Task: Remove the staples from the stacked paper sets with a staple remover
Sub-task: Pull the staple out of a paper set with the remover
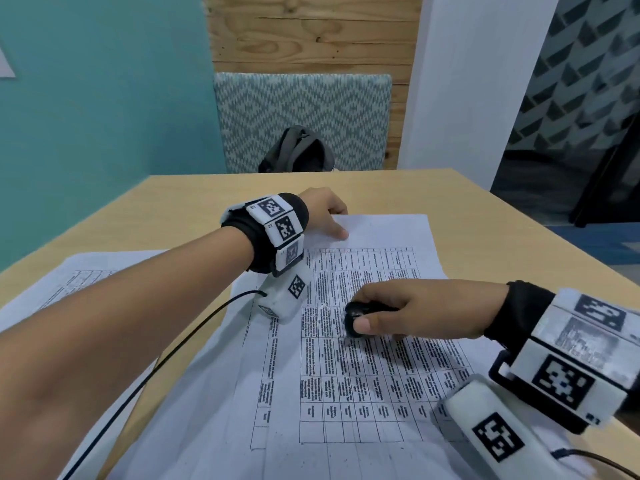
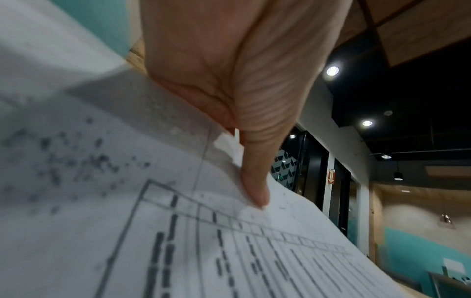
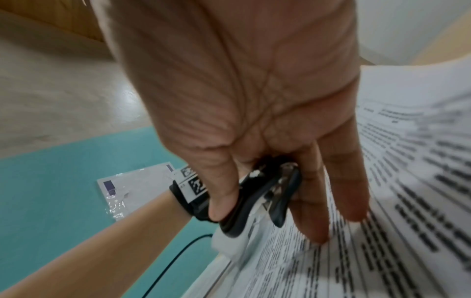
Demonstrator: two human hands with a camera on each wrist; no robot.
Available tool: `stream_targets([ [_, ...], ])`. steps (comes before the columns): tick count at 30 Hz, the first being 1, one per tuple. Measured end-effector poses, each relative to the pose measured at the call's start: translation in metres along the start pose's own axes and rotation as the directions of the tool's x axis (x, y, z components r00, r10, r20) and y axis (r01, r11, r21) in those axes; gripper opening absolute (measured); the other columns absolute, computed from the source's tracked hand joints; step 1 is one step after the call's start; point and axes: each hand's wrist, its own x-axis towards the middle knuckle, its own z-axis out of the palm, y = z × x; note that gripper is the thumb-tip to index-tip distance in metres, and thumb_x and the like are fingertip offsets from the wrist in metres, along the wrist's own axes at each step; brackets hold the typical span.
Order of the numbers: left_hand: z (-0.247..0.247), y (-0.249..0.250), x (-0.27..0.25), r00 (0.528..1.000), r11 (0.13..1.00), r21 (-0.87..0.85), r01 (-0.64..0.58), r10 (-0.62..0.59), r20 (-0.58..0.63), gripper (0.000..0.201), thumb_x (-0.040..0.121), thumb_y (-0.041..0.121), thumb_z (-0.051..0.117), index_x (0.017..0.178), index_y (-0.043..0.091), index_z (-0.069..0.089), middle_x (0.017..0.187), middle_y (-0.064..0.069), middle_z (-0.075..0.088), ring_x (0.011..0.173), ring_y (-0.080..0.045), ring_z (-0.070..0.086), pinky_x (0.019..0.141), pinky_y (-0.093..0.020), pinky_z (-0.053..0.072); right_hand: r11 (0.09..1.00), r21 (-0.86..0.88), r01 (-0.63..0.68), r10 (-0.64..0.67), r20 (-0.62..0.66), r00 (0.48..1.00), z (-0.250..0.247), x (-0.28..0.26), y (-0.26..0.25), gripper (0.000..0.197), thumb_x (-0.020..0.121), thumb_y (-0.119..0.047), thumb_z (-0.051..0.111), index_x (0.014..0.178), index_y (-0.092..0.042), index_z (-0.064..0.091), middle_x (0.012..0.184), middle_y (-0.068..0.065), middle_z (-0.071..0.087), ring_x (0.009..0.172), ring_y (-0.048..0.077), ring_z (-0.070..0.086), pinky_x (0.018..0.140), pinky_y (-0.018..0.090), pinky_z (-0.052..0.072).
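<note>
A stapled paper set (image 1: 363, 393) printed with a table lies in the middle of the wooden table. My left hand (image 1: 337, 220) is at its far left corner, thumb (image 2: 254, 181) lying on the top sheet (image 2: 178, 252) and fingers curled at the edge. A bit of white paper sticks up beside the thumb, and the corner itself is hidden. My right hand (image 1: 398, 306) holds a black staple remover (image 1: 351, 315) over the middle of the page. In the right wrist view the staple remover (image 3: 265, 197) is pinched by thumb and finger, while two straight fingers (image 3: 344, 191) touch the sheet (image 3: 407, 201).
A second paper set (image 1: 86, 282) lies at the left under my forearm. A black cable (image 1: 173, 351) runs from the left wrist camera toward me. Bare table (image 1: 485, 237) lies to the right and far side. Behind the table stands a patterned chair (image 1: 301, 109) with a dark backpack (image 1: 298, 150).
</note>
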Motion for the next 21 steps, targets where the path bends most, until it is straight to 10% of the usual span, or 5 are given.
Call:
stream_targets([
  [8,-0.070,0.006,-0.007,0.948,0.975,0.205,0.081,-0.012,-0.318,0.019,0.088,0.027,0.057,0.096,0.011,0.065,0.093,-0.008,0.063,0.087,-0.026,0.057,0.068,-0.028,0.040,0.997,0.076,0.014,0.016,-0.384,0.923,-0.047,-0.013,0.001,0.025,0.090,-0.038,0.053,0.104,-0.017,0.055,0.099,0.001,0.063,0.082,0.008,0.062,0.066,0.023,0.050],
  [12,-0.127,0.027,-0.024,0.740,0.976,0.214,0.040,0.115,-0.662,0.018,0.094,0.023,0.051,0.108,0.017,0.061,0.100,0.001,0.053,0.101,-0.022,0.051,0.091,-0.035,0.039,0.999,0.030,0.027,-0.002,-0.633,0.774,-0.077,-0.014,-0.004,0.029,0.090,-0.038,0.053,0.106,-0.013,0.056,0.103,0.006,0.062,0.093,0.018,0.062,0.065,0.028,0.052],
  [16,-0.164,0.054,-0.059,0.562,0.953,0.304,-0.009,0.256,-0.787,0.022,0.096,0.023,0.047,0.113,0.018,0.061,0.110,-0.001,0.061,0.098,-0.018,0.051,0.083,-0.026,0.033,0.977,0.066,0.202,-0.061,-0.822,0.567,-0.110,-0.020,-0.021,0.030,0.087,-0.036,0.058,0.109,-0.017,0.054,0.132,0.006,0.039,0.109,0.020,0.056,0.056,0.012,0.052],
  [21,-0.153,0.059,-0.100,0.606,0.923,0.382,-0.042,0.328,-0.725,0.014,0.093,0.035,0.051,0.086,0.024,0.055,0.075,0.010,0.046,0.096,-0.022,0.048,0.091,-0.041,0.033,0.781,0.206,0.589,-0.220,-0.793,0.569,-0.113,-0.040,-0.031,0.074,0.052,-0.064,0.074,0.113,-0.027,0.056,0.128,-0.001,0.054,0.098,0.006,0.065,0.060,0.014,0.051],
])
